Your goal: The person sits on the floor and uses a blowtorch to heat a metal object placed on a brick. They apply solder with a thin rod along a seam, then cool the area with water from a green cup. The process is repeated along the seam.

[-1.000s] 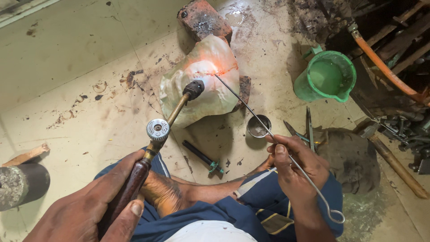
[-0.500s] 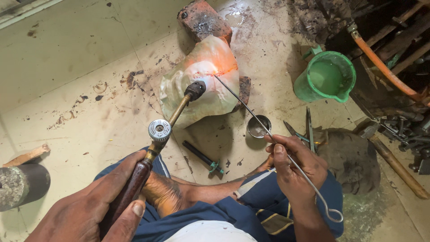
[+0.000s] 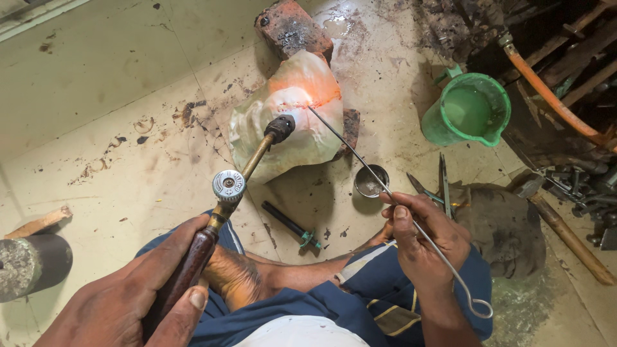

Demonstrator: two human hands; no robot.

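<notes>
Nothing moved since prior frame: L hand [image 3: 122, 302] fisted on torch [image 3: 238, 177], R hand [image 3: 421, 241] pinching rod [image 3: 379, 180]; I'd keep flame on glowing seam [image 3: 308, 99], prob. molten.

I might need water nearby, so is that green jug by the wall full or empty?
Not empty: the green jug stands upright, with pale greenish liquid showing well up inside it.

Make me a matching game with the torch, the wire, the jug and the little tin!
Things:
1. blowtorch
2. metal rod
3. green jug
4. small round tin

Places:
A. on the floor by the rod's middle
B. in the left hand
C. upper right, holding pale liquid
D. in the right hand, tip at the glowing seam

Pairs: 1-B, 2-D, 3-C, 4-A
</notes>
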